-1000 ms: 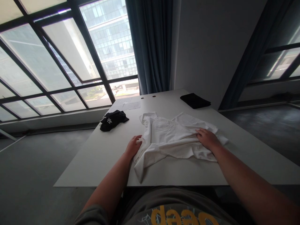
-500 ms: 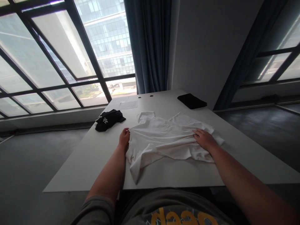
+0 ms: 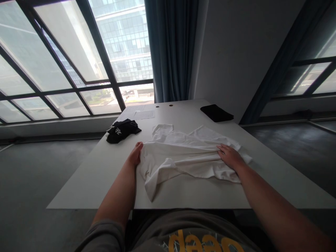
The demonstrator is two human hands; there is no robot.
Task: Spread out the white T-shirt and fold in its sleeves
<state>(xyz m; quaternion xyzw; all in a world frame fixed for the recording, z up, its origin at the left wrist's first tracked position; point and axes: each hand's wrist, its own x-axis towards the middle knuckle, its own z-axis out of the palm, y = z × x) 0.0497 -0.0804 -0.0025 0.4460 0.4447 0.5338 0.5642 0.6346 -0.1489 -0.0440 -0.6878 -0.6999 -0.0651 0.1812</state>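
"Pulling on the white shirt [image 3: 183, 150], is that your left hand [image 3: 136, 154]?"

"Yes, it's closed on the shirt's left edge, farther out than a second ago; your right hand [image 3: 229, 155] stays open, laid on the shirt's right side."

"What does that do for your work?"

"The cloth between your hands runs wider and tauter now, so that stretch seems better smoothed, though the shirt's near-left corner stays bunched."

"And around you?"

"Your shirt lies on a white table [image 3: 105, 185]. Beyond the shirt's left sit a crumpled black garment [image 3: 122, 131] and papers [image 3: 145, 114]; beyond its right, a folded black cloth [image 3: 216, 113]. Far behind the shirt hangs a blue curtain [image 3: 173, 52]."
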